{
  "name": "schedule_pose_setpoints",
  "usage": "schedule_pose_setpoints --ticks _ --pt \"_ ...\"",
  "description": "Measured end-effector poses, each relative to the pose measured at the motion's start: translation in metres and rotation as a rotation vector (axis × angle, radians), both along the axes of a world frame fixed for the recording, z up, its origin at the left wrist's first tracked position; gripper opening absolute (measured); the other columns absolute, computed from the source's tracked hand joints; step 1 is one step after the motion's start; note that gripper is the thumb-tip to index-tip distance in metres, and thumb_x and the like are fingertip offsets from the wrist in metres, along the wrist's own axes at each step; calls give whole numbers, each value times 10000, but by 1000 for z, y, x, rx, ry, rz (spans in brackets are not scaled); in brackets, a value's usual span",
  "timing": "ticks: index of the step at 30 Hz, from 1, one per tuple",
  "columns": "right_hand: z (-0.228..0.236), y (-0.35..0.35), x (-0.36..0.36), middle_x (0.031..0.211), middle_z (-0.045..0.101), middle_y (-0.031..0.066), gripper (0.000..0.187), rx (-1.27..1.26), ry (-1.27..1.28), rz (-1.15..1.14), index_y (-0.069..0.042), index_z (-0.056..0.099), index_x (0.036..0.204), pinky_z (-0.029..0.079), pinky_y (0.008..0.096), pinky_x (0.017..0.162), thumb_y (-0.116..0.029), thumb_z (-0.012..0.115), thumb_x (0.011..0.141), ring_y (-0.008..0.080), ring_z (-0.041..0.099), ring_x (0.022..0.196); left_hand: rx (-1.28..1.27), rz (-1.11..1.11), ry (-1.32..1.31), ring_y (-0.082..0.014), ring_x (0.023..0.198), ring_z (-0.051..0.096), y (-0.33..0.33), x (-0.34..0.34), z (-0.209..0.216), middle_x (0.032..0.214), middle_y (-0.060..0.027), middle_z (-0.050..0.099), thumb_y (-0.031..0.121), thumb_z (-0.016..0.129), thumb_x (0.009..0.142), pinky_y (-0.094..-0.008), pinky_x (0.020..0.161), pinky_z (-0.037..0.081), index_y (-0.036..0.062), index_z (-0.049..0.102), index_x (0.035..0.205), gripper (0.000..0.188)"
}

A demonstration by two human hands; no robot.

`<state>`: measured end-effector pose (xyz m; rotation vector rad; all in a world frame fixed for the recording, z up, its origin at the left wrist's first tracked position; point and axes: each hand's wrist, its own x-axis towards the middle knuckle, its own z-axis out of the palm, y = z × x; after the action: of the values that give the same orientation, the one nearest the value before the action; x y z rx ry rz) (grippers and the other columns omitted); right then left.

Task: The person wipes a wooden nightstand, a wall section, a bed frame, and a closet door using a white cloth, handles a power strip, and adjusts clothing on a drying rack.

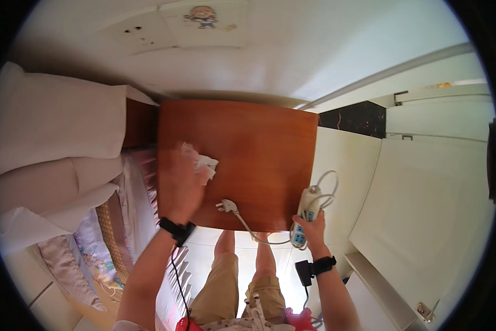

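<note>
My left hand [183, 185], smeared by motion, is over the left part of a reddish-brown wooden tabletop [248, 149]. A crumpled white tissue [206, 164] sticks out from its fingers and lies against the wood. At the table's near right corner, my right hand [313, 227] grips a white power strip [308, 203] with blue socket faces, thumb across its top. The strip's grey-white cord is looped at its far end. Its plug [226, 206] rests on the tabletop near the front edge, pins pointing left.
Pale covers [55, 121] and folded bedding [93, 243] are on the left. A white wall [292, 49] stands behind the table. On the right are a white cabinet [419, 193] and a black speckled surface [355, 119]. My legs are below the table's front edge.
</note>
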<state>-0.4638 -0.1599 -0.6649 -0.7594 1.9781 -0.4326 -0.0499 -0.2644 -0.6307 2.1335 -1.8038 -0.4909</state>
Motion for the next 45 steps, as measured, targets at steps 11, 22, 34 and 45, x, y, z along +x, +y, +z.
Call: schedule_pose_setpoints --ticks 11,22,34,45 --pt "63 -10 13 1180 732 151 668 -65 -320 109 11 581 1331 597 395 898 -75 912 757 246 725 1043 -50 50 -229 -541 1561 201 -107 107 -99 1733 -244 200 144 462 1072 -637 1248 218 43 283 1657 620" --pt "108 -10 -15 1118 729 103 521 -40 -446 -130 12 621 1264 593 364 882 4 849 796 202 712 996 -4 -687 28 -418 1614 164 -108 -250 -67 1720 -199 251 314 557 1061 -601 1269 215 60 381 1606 627" --pt "173 -96 61 1121 736 105 603 -188 -308 210 8 581 1305 589 352 853 -57 882 786 206 724 977 78 -480 -336 -440 1618 131 -114 63 -67 1747 -157 238 221 492 1106 -555 1293 188 76 323 1650 588" --pt "105 -191 202 1278 607 225 699 -389 274 971 -11 474 1367 569 489 893 -4 821 760 447 656 1110 97 -71 152 -406 1597 246 45 119 -29 1750 -154 248 -52 460 1042 -445 1276 300 115 341 1661 652"
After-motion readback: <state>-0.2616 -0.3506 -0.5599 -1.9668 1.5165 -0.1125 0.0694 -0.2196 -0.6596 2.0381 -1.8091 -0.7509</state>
